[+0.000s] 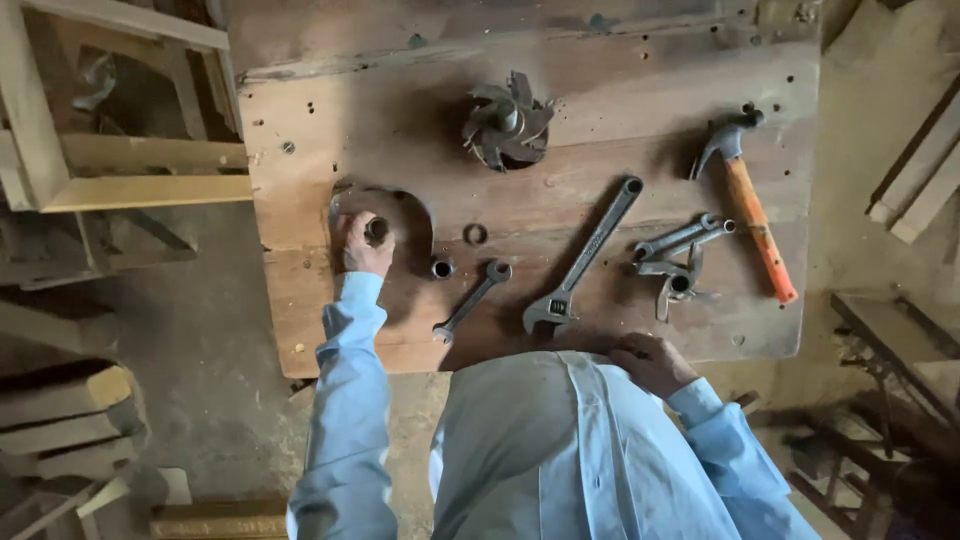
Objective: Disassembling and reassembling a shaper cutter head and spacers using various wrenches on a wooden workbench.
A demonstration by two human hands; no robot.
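left hand [360, 245] at workbench [330, 120] left edge, fingers closed on small dark part [376, 231], kind unclear | round metal plate [405, 215] partly hidden beneath | right hand [652, 362] at near edge, empty, loosely curled

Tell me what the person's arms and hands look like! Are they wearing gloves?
No gloves: both hands are bare. The left hand and the right hand each come out of a long, pale blue shirt sleeve that reaches the wrist. The left sleeve is wrinkled along its length and ends in a cuff. The right sleeve matches it. No watch, ring or markings show.
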